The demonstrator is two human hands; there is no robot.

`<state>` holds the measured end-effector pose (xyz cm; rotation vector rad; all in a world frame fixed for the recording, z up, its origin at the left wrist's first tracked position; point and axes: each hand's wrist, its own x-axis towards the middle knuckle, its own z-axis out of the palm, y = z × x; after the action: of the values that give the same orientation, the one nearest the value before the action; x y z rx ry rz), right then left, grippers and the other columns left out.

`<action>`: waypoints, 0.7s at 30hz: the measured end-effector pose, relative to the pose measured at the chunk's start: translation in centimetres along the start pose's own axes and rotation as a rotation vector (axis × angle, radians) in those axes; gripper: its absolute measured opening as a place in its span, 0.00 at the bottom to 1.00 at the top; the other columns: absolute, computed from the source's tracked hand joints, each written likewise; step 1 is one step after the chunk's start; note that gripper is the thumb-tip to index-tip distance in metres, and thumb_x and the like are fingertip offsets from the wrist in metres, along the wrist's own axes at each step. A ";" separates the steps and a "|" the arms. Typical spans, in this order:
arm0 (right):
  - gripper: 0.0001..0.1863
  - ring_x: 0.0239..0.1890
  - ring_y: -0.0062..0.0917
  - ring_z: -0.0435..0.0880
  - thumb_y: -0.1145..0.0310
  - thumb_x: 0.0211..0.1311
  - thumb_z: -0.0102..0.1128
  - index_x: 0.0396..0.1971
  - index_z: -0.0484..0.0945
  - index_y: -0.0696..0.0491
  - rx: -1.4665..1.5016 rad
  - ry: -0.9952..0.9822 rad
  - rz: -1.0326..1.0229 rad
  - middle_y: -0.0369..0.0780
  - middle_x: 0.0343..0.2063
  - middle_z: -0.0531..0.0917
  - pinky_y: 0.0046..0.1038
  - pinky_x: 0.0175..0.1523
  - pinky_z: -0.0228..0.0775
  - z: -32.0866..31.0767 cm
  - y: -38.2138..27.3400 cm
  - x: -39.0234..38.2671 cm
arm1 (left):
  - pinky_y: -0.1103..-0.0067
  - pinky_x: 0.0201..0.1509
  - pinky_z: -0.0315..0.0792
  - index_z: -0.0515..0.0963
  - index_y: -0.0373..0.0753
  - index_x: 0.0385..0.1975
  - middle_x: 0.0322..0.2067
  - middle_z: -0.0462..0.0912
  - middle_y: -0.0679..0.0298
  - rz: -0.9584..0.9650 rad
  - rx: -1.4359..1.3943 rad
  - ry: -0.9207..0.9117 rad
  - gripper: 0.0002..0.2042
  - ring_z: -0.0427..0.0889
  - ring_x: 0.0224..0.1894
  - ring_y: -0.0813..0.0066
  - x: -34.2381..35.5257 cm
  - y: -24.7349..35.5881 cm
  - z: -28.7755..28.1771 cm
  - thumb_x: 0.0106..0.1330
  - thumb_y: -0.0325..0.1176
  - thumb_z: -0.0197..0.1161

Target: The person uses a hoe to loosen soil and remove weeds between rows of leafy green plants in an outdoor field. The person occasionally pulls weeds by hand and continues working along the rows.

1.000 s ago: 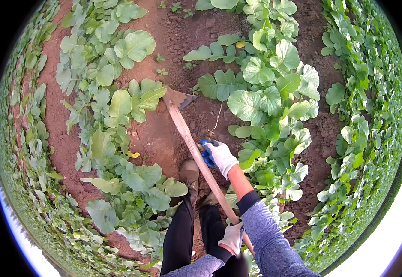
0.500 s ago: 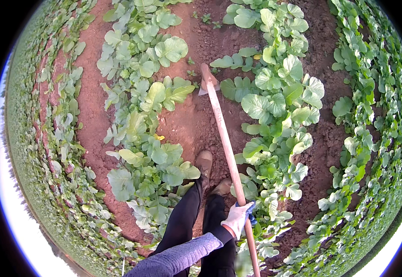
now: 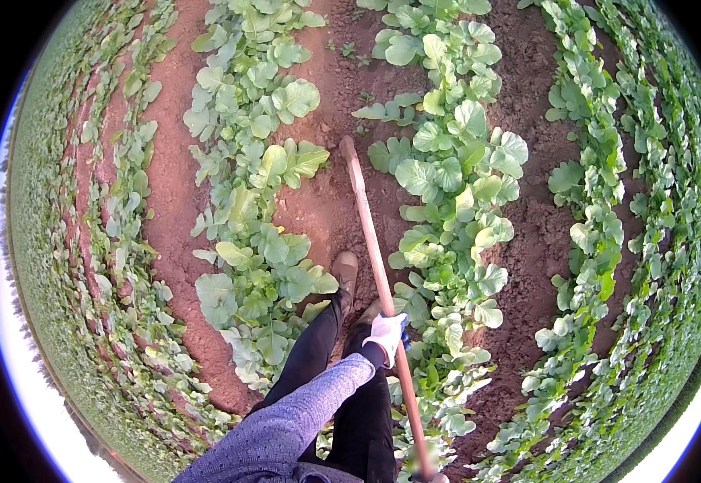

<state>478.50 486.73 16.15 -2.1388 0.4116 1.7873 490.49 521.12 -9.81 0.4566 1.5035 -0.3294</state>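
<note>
My left hand [image 3: 386, 336], in a white and blue glove, is closed round the wooden handle of a long hoe [image 3: 371, 229]. The handle slants from the lower edge up to its far end, which is down at the bare soil between two leafy rows. The hoe's blade cannot be made out. Close to the handle's near end, a small part of my right hand [image 3: 439, 478] shows at the lower edge, closed on the handle; most of it is out of the picture.
Rows of broad-leaved green plants run along both sides: a left row [image 3: 266, 201] and a right row [image 3: 447, 173]. My brown shoes [image 3: 346, 270] stand on the reddish soil [image 3: 314, 209] between them. Small weeds [image 3: 349, 50] grow farther up the furrow.
My left hand and the hoe handle have moved left and upward in the picture. The metal blade, visible earlier, no longer shows. My right hand has come into the lower edge.
</note>
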 end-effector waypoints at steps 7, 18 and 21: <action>0.20 0.31 0.45 0.83 0.53 0.57 0.63 0.39 0.78 0.54 -0.032 0.069 -0.156 0.51 0.28 0.83 0.42 0.35 0.71 -3.1 -16.6 0.2 | 0.76 0.15 0.70 0.68 0.45 0.25 0.15 0.66 0.71 0.384 -0.061 0.023 0.12 0.67 0.13 0.77 -3.9 13.1 1.8 0.62 0.39 0.66; 0.24 0.33 0.40 0.83 0.48 0.54 0.64 0.40 0.79 0.54 -0.106 0.156 -0.013 0.48 0.27 0.83 0.39 0.36 0.71 -5.0 -12.8 -14.3 | 0.71 0.14 0.67 0.68 0.45 0.19 0.13 0.66 0.72 -0.008 0.008 0.000 0.13 0.67 0.12 0.74 -9.7 0.6 1.2 0.65 0.39 0.58; 0.24 0.33 0.40 0.83 0.48 0.54 0.64 0.39 0.79 0.54 -0.107 0.143 0.026 0.48 0.27 0.83 0.39 0.36 0.71 -5.9 -14.1 -15.8 | 0.71 0.16 0.69 0.68 0.45 0.19 0.14 0.67 0.70 -0.030 -0.004 0.002 0.13 0.67 0.13 0.73 -9.7 1.6 1.4 0.65 0.39 0.59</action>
<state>486.91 497.23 33.59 -2.3549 0.3870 1.7117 491.97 521.16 -0.03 0.4318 1.5138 -0.3492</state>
